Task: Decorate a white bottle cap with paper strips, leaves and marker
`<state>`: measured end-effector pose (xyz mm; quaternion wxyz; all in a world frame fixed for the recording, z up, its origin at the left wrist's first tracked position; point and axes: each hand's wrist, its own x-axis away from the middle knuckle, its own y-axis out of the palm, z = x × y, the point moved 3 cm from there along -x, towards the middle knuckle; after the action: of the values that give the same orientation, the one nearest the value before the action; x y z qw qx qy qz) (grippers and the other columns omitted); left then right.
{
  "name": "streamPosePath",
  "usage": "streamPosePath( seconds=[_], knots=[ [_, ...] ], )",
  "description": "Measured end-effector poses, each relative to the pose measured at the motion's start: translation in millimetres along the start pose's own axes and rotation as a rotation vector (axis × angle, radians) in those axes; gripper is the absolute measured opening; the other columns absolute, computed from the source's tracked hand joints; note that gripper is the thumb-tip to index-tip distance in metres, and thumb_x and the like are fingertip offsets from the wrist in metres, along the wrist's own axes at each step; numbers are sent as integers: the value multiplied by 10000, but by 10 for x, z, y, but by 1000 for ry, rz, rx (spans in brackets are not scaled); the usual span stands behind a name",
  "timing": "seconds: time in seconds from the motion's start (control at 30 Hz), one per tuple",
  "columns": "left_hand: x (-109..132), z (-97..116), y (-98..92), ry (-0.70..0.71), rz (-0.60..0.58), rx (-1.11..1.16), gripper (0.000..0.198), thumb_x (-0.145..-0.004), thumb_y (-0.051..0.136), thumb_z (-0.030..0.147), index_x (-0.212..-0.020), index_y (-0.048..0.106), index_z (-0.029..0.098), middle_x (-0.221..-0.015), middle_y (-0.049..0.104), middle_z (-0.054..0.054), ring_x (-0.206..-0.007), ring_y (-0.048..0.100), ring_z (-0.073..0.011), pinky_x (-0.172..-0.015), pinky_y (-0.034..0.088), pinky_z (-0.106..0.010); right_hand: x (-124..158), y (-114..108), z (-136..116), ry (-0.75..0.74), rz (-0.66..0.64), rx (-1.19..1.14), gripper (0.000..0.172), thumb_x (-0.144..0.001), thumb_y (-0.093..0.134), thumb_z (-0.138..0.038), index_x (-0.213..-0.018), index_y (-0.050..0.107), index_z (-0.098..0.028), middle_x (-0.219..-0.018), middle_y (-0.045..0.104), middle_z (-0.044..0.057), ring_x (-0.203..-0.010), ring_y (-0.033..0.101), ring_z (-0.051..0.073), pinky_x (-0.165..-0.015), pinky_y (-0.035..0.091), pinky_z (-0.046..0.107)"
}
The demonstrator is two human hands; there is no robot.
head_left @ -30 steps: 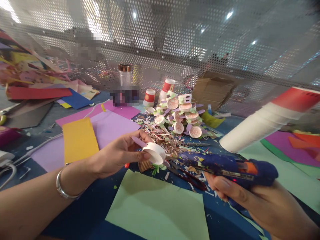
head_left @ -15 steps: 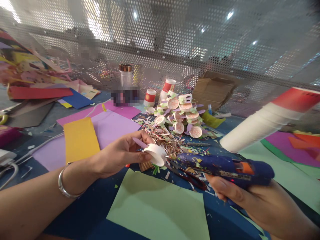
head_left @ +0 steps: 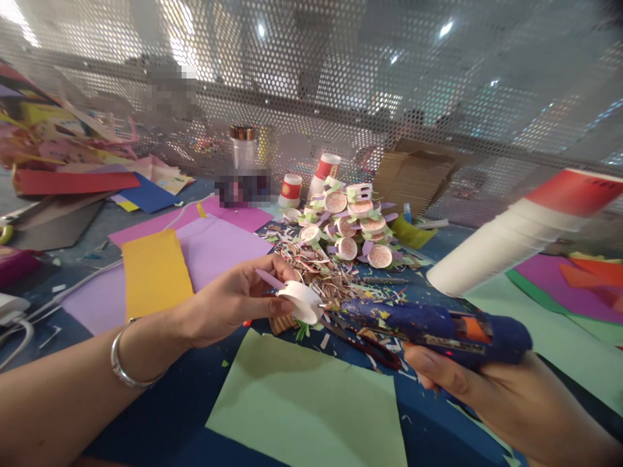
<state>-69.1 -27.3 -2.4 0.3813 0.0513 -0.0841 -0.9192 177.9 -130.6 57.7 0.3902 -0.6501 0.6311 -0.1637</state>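
Observation:
Between the thumb and fingers of my left hand (head_left: pixel 243 295) is a white paper cup base (head_left: pixel 302 302), cut short, with a purple paper strip (head_left: pixel 270 279) sticking up from its near-left side. My right hand (head_left: pixel 491 389) is wrapped around a dark blue hot glue gun (head_left: pixel 438 331), flecked with paper bits. The gun's metal nozzle is at the right edge of the cup base, touching or very close to it. Below both hands lies a light green paper sheet (head_left: pixel 311 402). Scissors (head_left: pixel 374 350) rest on the table just under the gun.
Behind my hands, several finished cup-base pieces (head_left: pixel 346 227) are piled beside paper shreds (head_left: pixel 311 256). A stack of paper cups (head_left: pixel 516 237) leans at the right. Yellow cardboard (head_left: pixel 156 275) and purple paper (head_left: pixel 228 243) lie left; a perforated metal panel (head_left: pixel 311 78) stands behind.
Both hands keep nearly the same pose. The glue gun and cup base have shifted very slightly, the nozzle staying at the cup base's right edge.

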Motion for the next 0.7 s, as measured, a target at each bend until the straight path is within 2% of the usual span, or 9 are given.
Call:
streamPosePath(
  seconds=[0.2,0.33,0.47,0.53,0.6,0.7],
  knots=[
    [-4,-6,-3,3,-1,1,247,-840,774,214,-937,551,173,-826,745,-38,-709,692,-142,-627,481,-240,-17,7,-31,18,20,-9,364,-813,717,-489,-523,641,-282,-457,617,-12,-387,547,159,-377,482,220],
    [-15,-22,-21,14,4,7,240,-835,778,209,-932,563,165,-826,744,-38,-709,690,-145,-619,482,-235,-19,15,-16,-20,64,-8,288,-806,740,-464,-588,698,-282,-488,648,-23,-399,570,148,-391,503,189],
    [-22,-26,-40,50,4,18,219,-839,773,190,-933,579,156,-836,738,-33,-731,684,-138,-655,506,-236,-32,30,-8,-82,47,-5,228,-835,732,-438,-681,736,-270,-690,779,-16,-580,721,163,-588,598,164],
    [-21,-19,-47,75,4,-3,201,-845,768,172,-930,588,148,-832,730,-28,-738,672,-125,-670,510,-228,-37,33,-4,-81,44,-4,181,-843,733,-437,-793,764,-266,-759,803,-15,-638,744,165,-623,602,157],
    [-19,-11,-49,96,-6,-20,182,-855,760,162,-935,597,140,-823,719,-23,-739,660,-113,-677,511,-218,-34,31,3,-65,45,-5,183,-853,726,-429,-780,748,-262,-666,763,-28,-560,698,143,-567,582,146],
    [-17,-2,-41,103,-30,-21,166,-875,741,168,-948,595,136,-824,707,-21,-745,656,-109,-687,515,-218,-10,26,22,-52,24,-7,311,-875,700,-421,-614,656,-258,-519,644,-39,-453,587,117,-465,522,151]
  ],
)
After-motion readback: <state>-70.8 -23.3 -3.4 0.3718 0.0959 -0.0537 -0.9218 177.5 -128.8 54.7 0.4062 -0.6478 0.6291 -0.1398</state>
